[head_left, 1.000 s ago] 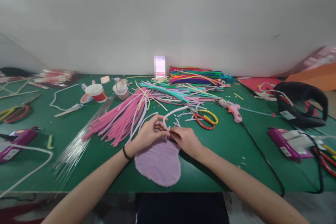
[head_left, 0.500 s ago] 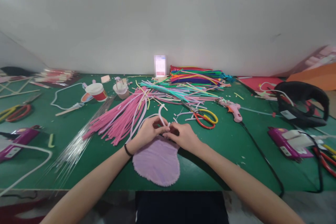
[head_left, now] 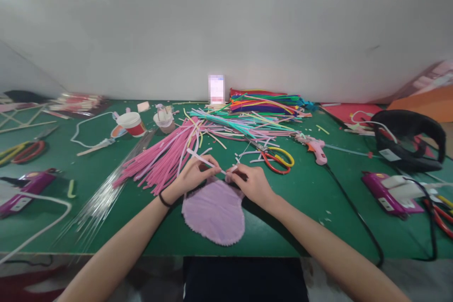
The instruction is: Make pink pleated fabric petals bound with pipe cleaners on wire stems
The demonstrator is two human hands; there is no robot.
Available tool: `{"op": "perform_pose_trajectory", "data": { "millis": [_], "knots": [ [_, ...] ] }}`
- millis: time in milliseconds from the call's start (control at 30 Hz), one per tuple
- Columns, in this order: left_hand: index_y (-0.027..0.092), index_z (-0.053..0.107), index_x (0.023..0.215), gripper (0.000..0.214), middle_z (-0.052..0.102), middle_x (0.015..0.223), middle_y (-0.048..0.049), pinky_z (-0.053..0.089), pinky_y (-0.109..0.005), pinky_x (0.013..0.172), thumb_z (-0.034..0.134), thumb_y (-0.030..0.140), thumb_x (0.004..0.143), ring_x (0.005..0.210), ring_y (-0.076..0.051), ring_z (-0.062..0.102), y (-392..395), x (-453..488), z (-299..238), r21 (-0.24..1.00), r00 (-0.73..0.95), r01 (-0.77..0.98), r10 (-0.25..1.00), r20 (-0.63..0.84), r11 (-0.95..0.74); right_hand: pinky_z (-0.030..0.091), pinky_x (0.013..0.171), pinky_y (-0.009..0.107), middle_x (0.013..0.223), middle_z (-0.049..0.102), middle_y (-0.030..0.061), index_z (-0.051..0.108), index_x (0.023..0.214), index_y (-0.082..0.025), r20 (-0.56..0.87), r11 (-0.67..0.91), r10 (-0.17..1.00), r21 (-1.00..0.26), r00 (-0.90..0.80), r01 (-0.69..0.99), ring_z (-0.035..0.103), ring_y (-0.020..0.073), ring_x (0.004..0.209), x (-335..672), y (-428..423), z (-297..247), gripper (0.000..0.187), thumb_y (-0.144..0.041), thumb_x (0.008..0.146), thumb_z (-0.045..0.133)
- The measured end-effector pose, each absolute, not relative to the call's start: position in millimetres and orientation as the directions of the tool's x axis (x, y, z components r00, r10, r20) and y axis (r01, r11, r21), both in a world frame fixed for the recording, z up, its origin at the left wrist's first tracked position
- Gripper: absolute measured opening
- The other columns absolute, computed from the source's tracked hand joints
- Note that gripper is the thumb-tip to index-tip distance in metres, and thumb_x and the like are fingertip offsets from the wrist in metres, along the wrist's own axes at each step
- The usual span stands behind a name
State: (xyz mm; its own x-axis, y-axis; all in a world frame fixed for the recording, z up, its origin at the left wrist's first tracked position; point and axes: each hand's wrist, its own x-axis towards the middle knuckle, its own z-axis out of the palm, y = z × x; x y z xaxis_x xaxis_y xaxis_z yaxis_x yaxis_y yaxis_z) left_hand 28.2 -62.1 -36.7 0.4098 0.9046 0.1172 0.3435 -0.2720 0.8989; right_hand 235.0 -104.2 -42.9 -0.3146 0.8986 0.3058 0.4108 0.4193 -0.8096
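A flat, fuzzy lilac piece [head_left: 214, 212], rounded at its lower end, lies on the near side of the table below my hands. My left hand [head_left: 198, 172] pinches a pale lilac pipe cleaner [head_left: 200, 156] whose free end sticks out up and to the left. Close beside it, my right hand [head_left: 249, 181] is closed at the top edge of the lilac piece, with a short pale end showing at its fingertips. The fingers hide where the pipe cleaner meets the piece.
Pink pipe cleaners [head_left: 159, 158] fan out to the left, beside thin wires [head_left: 102, 203]. Scissors [head_left: 278, 159] and a pink glue gun [head_left: 314, 147] lie to the right. Paper cups [head_left: 132, 125], a lit phone [head_left: 216, 89] and coloured pipe cleaners [head_left: 265, 104] stand or lie farther back.
The pipe cleaner, curved upright before, now points straight out to the left from my left fingers. My hands have drawn slightly apart, and the lilac piece has shifted a little.
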Motion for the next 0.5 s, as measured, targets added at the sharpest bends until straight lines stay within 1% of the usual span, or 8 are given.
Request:
{"op": "perform_pose_trajectory", "data": {
  "millis": [67, 133, 233, 300, 367, 500],
  "knots": [
    [0.016, 0.064, 0.077, 0.025, 0.062, 0.069, -0.0012, 0.045, -0.025, 0.06, 0.066, 0.041, 0.077, 0.065, -0.015, 0.058, -60, 24, -35, 0.898, 0.399, 0.345, 0.909, 0.121, -0.271, 0.047, 0.074, 0.027, 0.083, 0.071, 0.0005, 0.067, 0.082, -0.023, 0.362, 0.46, 0.885, -0.776, -0.292, 0.432, 0.064, 0.0156, 0.077, 238, -102, -44, 0.014, -0.028, 0.089, 0.057],
    [0.017, 0.065, 0.075, 0.026, 0.063, 0.071, -0.002, 0.046, -0.026, 0.064, 0.066, 0.042, 0.077, 0.069, -0.016, 0.059, -58, 20, -33, 0.887, 0.38, 0.365, 0.915, 0.136, -0.284, 0.046, 0.083, 0.032, 0.088, 0.07, 0.0031, 0.068, 0.079, -0.023, 0.446, 0.51, 0.86, -0.728, -0.247, 0.459, 0.062, 0.0189, 0.088, 243, -99, -45, 0.011, -0.027, 0.086, 0.061],
    [0.017, 0.064, 0.074, 0.028, 0.063, 0.072, -0.002, 0.045, -0.025, 0.065, 0.067, 0.045, 0.075, 0.069, -0.016, 0.059, -55, 15, -29, 0.884, 0.33, 0.383, 0.934, 0.138, -0.266, 0.041, 0.093, 0.041, 0.098, 0.066, 0.0062, 0.067, 0.076, -0.023, 0.534, 0.539, 0.829, -0.681, -0.167, 0.496, 0.057, 0.023, 0.1, 252, -96, -47, 0.008, -0.028, 0.082, 0.065],
    [0.017, 0.063, 0.073, 0.03, 0.064, 0.072, -0.002, 0.045, -0.025, 0.064, 0.067, 0.047, 0.074, 0.068, -0.016, 0.059, -54, 12, -28, 0.899, 0.308, 0.366, 0.943, 0.126, -0.24, 0.039, 0.095, 0.044, 0.102, 0.064, 0.0067, 0.067, 0.073, -0.022, 0.539, 0.519, 0.833, -0.683, -0.125, 0.514, 0.055, 0.024, 0.102, 258, -95, -47, 0.01, -0.029, 0.081, 0.066],
    [0.017, 0.062, 0.073, 0.031, 0.064, 0.075, -0.003, 0.045, -0.026, 0.066, 0.067, 0.047, 0.074, 0.071, -0.016, 0.059, -54, 11, -26, 0.91, 0.301, 0.343, 0.945, 0.127, -0.232, 0.039, 0.095, 0.044, 0.104, 0.062, 0.0069, 0.066, 0.07, -0.022, 0.528, 0.492, 0.845, -0.699, -0.089, 0.518, 0.054, 0.0242, 0.103, 261, -95, -46, 0.012, -0.03, 0.08, 0.067],
    [0.018, 0.062, 0.071, 0.028, 0.065, 0.083, -0.0048, 0.046, -0.029, 0.075, 0.068, 0.044, 0.073, 0.082, -0.019, 0.061, -55, 10, -23, 0.905, 0.302, 0.331, 0.939, 0.168, -0.268, 0.039, 0.094, 0.042, 0.106, 0.06, 0.007, 0.065, 0.069, -0.022, 0.51, 0.473, 0.858, -0.734, -0.064, 0.488, 0.054, 0.0236, 0.104, 264, -95, -42, 0.014, -0.03, 0.08, 0.066]
  ]
}}
